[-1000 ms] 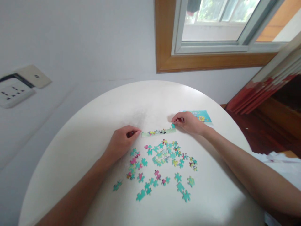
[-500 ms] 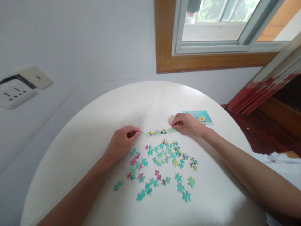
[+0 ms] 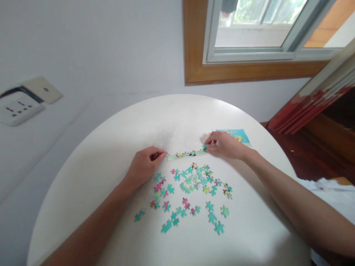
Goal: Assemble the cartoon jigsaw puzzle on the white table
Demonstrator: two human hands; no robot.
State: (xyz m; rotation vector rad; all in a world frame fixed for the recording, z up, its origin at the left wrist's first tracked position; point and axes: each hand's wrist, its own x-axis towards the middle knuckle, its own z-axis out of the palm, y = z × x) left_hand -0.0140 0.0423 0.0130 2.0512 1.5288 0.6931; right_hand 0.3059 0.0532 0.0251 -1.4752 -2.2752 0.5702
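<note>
My right hand (image 3: 226,145) is pinching a teal piece (image 3: 204,147) at the strip's (image 3: 185,155) three o'clock; my left hand (image 3: 144,164), grip unclear, is touching nine.

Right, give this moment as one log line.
left hand: at left end of assembled strip; right hand: holding teal piece; loose pieces: strip's near side

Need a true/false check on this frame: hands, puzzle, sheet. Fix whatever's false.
1. The bare left hand is at the left end of the joined pale-green jigsaw strip. True.
2. The bare right hand holds nothing. False: its fingertips hold a small teal jigsaw piece.
3. The loose multicoloured jigsaw pieces lie on the strip's near side. True.
4. The left hand partly hides the blue printed sheet. False: the right hand hides it.
</note>
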